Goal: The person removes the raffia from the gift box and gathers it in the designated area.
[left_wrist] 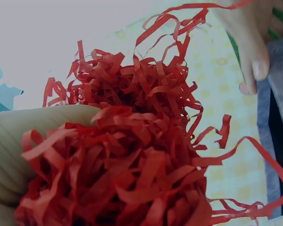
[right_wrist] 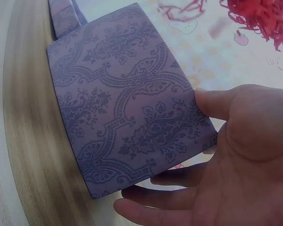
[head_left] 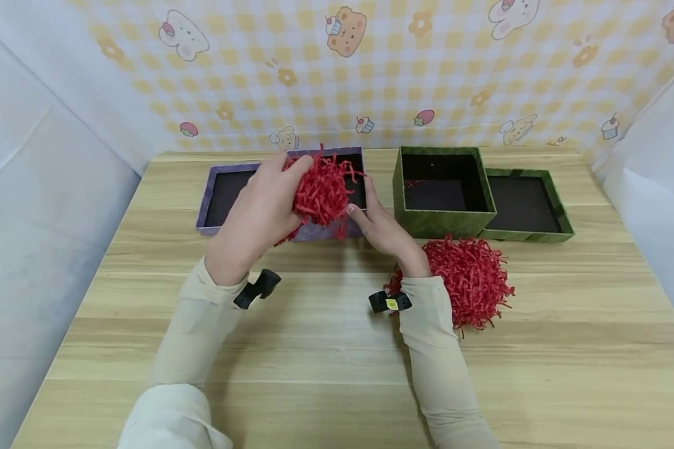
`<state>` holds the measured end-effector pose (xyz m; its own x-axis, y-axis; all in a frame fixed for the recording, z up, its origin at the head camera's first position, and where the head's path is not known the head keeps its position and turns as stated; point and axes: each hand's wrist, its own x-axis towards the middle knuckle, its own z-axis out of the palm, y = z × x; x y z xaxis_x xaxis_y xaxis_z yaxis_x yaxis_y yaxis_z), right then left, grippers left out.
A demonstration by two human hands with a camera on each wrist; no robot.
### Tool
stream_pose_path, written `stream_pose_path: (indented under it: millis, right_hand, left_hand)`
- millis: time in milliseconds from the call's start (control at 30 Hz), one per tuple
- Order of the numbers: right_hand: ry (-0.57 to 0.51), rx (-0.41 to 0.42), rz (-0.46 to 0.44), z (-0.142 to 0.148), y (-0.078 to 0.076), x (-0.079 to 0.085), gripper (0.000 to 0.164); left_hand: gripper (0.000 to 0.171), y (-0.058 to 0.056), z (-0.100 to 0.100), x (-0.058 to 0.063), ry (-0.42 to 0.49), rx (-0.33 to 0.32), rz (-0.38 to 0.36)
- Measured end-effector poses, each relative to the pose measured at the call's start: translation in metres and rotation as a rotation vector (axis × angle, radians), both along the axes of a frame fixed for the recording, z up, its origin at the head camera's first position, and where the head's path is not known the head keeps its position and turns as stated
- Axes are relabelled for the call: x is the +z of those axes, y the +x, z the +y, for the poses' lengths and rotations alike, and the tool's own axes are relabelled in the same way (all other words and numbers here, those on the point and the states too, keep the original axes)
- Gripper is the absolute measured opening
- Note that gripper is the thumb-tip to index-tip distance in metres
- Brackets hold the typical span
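Note:
A bunch of red shredded paper [head_left: 322, 190] is gripped in my left hand [head_left: 263, 209], over the patterned purple box [right_wrist: 122, 103]. In the left wrist view the shredded paper [left_wrist: 132, 165] fills the foreground, loose strips trailing off it and hiding most of the fingers. My right hand [head_left: 384, 231] holds the purple box by its right front corner. In the right wrist view the thumb [right_wrist: 214, 104] lies at the top edge while the fingers [right_wrist: 155, 209] run along the side. The box's dark inside shows partly behind the paper.
Left of the purple box lies a shallow purple lid [head_left: 202, 206], its dark inside up. To the right stand an open green box [head_left: 446, 224] with a few red strips inside and a green lid [head_left: 530, 236]. A pile of red shredded paper [head_left: 472, 280] lies beside my right wrist.

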<state>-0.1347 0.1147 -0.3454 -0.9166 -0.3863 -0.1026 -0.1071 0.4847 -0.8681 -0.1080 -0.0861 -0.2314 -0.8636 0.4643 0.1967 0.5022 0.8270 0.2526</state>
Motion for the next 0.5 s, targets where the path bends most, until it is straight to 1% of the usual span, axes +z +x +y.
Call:
stream_pose_path:
  millis: [100,233,333,400,500]
  right_hand:
    - [0.002,0.001,0.006,0.000,-0.001,0.000,0.072]
    - [0.004,-0.003,0.003,0.001,0.000,-0.001,0.071]
    - [0.002,0.006,0.020,0.001,0.001,0.000,0.071]
    - [-0.013,0.015,0.029,0.001,0.001,0.000,0.071]
    - [-0.021,0.012,0.027,0.001,0.001,0.000,0.072]
  left_hand:
    - [0.055,0.008,0.000,-0.008,0.004,-0.026,-0.007]
    - [0.059,0.018,-0.002,-0.021,0.013,-0.087,-0.018]
    - [0.060,0.025,-0.003,-0.031,0.012,-0.132,-0.029]
    - [0.059,0.029,-0.003,-0.037,0.011,-0.160,-0.040]
    - [0.058,0.033,-0.003,-0.048,-0.010,-0.182,-0.063]
